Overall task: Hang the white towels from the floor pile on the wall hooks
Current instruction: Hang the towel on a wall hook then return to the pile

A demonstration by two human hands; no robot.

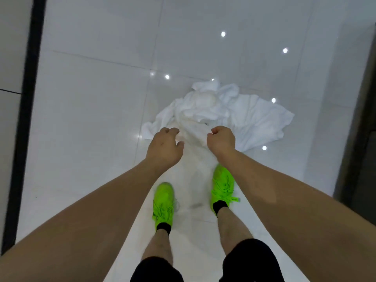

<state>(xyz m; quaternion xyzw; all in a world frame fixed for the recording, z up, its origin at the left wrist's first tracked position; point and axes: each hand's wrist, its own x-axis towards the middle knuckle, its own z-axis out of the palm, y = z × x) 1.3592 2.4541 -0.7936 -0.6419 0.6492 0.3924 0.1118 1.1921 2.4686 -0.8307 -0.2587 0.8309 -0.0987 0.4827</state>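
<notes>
- Person stands on glossy white tile floor (91, 119), looking down; both bare arms reach forward toward the 12 o'clock side.
- Towel pile (223, 110) lies crumpled on the floor just past the hands, spreading toward 1–2 o'clock; a looser flap runs out to 2 o'clock.
- One white towel (193, 137) looks drawn up out of the near edge of the pile, strung between the two hands and hanging blurred down toward the feet.
- Left hand (164, 149): fingers curled, grip half-closed on the towel's left edge; thumb against the cloth.
- Right hand (220, 139): tight fist, grip closed on the towel's right edge.
- Key relation: held towel's long axis runs roughly 9-to-3 between the hands; the rest of the pile sits at 12–1 o'clock from the grips, nearer the right hand.
- Judgement: towel is being lifted clear; next comes turning to the wall hooks, which are out of frame.
- Green shoes (163, 202) at 6 o'clock, well short of the pile; hanging cloth could snag underfoot.
- Writing: small tag on right shoe's lace, too blurred to read. No other labels visible.
</notes>
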